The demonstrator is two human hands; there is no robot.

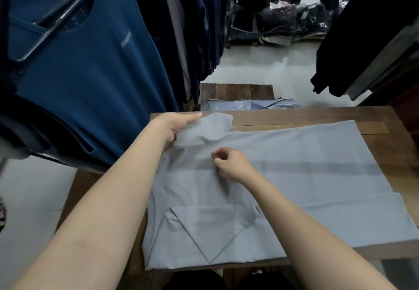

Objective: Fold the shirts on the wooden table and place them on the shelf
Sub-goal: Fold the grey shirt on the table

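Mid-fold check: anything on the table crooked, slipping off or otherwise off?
Nothing damaged or spilled. The grey shirt lies flat on the wooden table, close to its front edge. Its far sleeve is bunched where the left hand grips it, and the cloth puckers where the right hand pinches the middle.

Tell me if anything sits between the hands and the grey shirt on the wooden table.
Nothing does. The left hand holds the far sleeve of the light grey shirt spread on the brown wooden table, and the right hand pinches its fabric near the middle.
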